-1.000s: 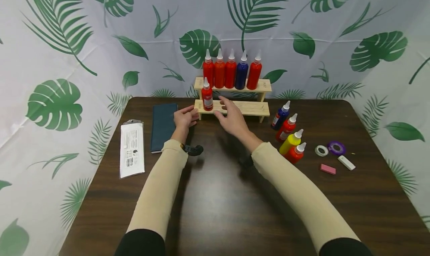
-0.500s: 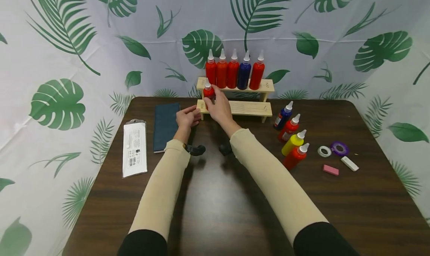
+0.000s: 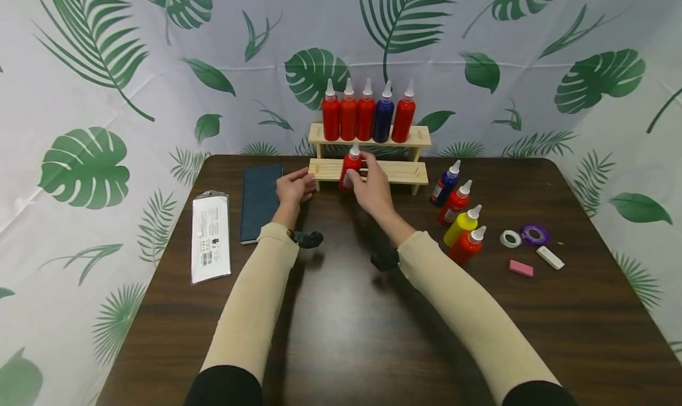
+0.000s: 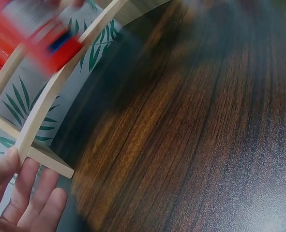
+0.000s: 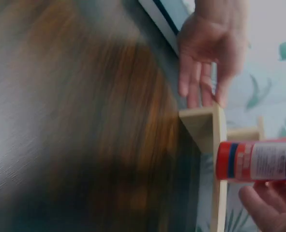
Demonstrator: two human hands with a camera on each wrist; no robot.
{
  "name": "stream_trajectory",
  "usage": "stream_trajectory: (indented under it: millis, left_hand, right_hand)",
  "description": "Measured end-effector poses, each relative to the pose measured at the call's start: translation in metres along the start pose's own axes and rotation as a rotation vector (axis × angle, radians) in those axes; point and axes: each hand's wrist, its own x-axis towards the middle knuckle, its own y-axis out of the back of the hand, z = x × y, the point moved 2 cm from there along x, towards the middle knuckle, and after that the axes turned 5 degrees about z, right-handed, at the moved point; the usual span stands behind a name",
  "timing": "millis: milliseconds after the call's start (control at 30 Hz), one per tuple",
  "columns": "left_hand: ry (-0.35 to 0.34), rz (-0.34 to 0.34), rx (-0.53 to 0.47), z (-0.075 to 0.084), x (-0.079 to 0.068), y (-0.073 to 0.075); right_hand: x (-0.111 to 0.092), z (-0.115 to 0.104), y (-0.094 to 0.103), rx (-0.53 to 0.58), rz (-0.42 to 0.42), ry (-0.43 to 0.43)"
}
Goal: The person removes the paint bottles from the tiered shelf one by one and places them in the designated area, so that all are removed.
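Note:
My right hand [image 3: 374, 188] grips a red paint bottle [image 3: 350, 166] with a white nozzle, thumb and fingers on its sides. The bottle stands nearly upright and overlaps the front edge of the lower shelf [image 3: 396, 170] of a two-step wooden rack. In the right wrist view the bottle's base [image 5: 225, 161] shows beside the shelf edge, its label facing outward. My left hand [image 3: 294, 188] holds the rack's left end. In the left wrist view its thumb lies against the shelf [image 4: 43, 111], with the fingers [image 4: 46, 208] on the underside.
Several red bottles [image 3: 330, 119] and a blue one [image 3: 382, 119] line the upper shelf. Blue, red and yellow bottles [image 3: 460, 227] stand right of the rack. Tape rolls [image 3: 534, 234] and erasers [image 3: 520, 268] lie farther right; a dark notebook [image 3: 259, 205] and white packet [image 3: 210, 237] lie left.
My right hand has closed round the bottle at the lower shelf's left end, then brought it rightward and nearer to me. The left hand has kept its place on the rack.

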Motion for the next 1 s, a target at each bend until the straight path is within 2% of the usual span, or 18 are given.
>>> stream_trajectory:
  millis: [133,233,367,533,667,1000]
  left_hand:
    - [-0.015,0.002,0.007,-0.001,-0.001,0.000]
    - [-0.020,0.000,0.013,-0.001,-0.001,0.000]
    - [-0.027,-0.002,0.001,0.001,-0.001,0.000]
    - [-0.017,-0.005,-0.003,0.001,-0.001,0.000]
    - [-0.017,-0.011,0.002,0.001,-0.001,0.000]
    - [-0.001,-0.012,-0.013,-0.001,0.002,0.001]
  right_hand:
    - [-0.021,0.023,0.037,0.021,0.098,-0.092]
    - [-0.035,0.043,0.060,-0.017,0.175,-0.163]
    - [-0.046,0.063,0.078,-0.085,0.241,-0.179]
    - [-0.049,0.077,0.085,-0.153,0.288,-0.159]
    - [-0.047,0.081,0.087,-0.156,0.313,-0.141]
    - [-0.045,0.082,0.086,-0.142,0.301,-0.157]
